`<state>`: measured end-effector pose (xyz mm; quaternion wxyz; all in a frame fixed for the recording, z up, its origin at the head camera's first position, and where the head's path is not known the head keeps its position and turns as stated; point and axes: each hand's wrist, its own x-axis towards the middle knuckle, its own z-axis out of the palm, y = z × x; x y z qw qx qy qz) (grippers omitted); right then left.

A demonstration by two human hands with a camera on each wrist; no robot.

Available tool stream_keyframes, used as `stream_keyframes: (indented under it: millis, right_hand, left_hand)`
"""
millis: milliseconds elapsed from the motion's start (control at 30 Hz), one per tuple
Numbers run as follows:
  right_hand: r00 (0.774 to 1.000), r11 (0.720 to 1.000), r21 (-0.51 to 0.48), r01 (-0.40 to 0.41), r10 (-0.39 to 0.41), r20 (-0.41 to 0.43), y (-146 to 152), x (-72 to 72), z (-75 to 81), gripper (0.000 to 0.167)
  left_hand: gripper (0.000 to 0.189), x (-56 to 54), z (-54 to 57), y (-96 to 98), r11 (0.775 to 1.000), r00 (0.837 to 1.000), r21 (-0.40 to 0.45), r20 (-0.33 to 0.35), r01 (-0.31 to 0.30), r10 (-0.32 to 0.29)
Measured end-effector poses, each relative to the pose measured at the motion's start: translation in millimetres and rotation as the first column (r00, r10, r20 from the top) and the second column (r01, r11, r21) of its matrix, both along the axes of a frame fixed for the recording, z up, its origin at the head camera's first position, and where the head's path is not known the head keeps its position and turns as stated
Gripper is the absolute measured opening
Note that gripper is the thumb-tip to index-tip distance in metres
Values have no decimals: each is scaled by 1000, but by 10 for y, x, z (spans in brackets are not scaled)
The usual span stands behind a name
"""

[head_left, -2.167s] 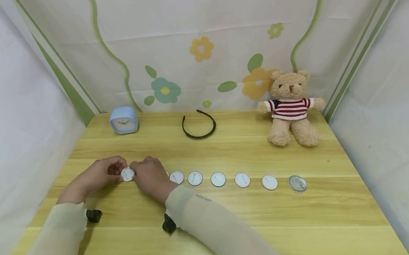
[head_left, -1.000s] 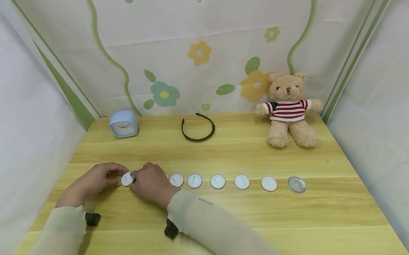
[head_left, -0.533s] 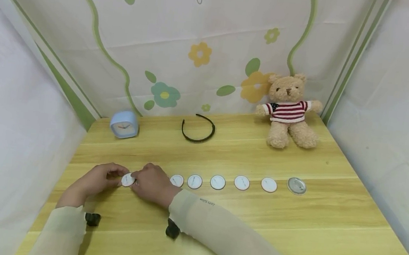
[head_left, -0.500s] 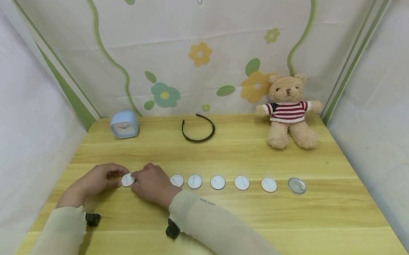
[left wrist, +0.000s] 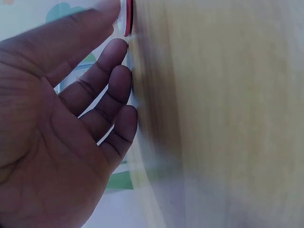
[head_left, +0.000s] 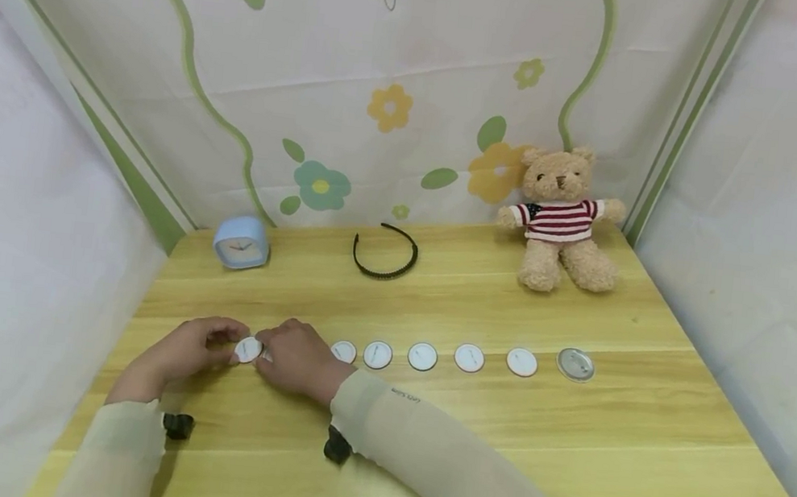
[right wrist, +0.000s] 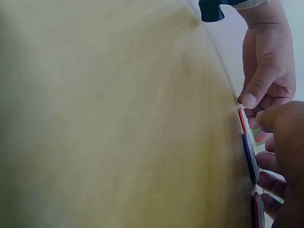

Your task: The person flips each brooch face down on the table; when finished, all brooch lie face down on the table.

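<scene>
A white-backed button badge [head_left: 248, 349] with a pin lies at the left end of a row, its red rim showing in the left wrist view. My left hand [head_left: 192, 351] pinches its left edge with thumb and forefinger; the other fingers are loosely bent. From the other side my right hand [head_left: 299, 358] holds the badge's right edge with its fingertips. Part of another pale disc shows beneath the right fingers. In the right wrist view a dark-rimmed badge [right wrist: 251, 157] and a red-rimmed badge [right wrist: 259, 210] lie beside the right fingers, which hide part of the row.
Several more white-backed badges [head_left: 422, 356] continue the row rightward, ending at a silver metal disc [head_left: 576, 365]. Behind stand a blue clock [head_left: 242, 243], a black headband [head_left: 384, 275] and a teddy bear [head_left: 560, 217] against a flowered curtain [head_left: 448, 51].
The head view has tilted slightly. The badge stays in nearly the same spot between both hands; my right fingers have shifted a little right, showing more of its edge and the pale disc.
</scene>
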<state>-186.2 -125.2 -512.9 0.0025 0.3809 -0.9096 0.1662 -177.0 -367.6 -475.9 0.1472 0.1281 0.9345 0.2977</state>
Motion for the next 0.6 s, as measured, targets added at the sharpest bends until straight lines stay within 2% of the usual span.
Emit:
stream_keyframes:
  millis: [233,333,600]
  right_hand:
    - [1000,1000,18,-17,17,-9,32,17,67,40]
    - [999,999,51,-16,18,-41,57,29,102,41]
    - [991,985,170,36,-13,-134,196,24,231,55]
  left_hand:
    - [40,-28,0,40,1000,997,-3,-68,-31,30]
    - [47,-35,21,97,999,996,-8,-79,-46,45]
    - [73,-99,120,291,996,987,-91,-158,-9,-6]
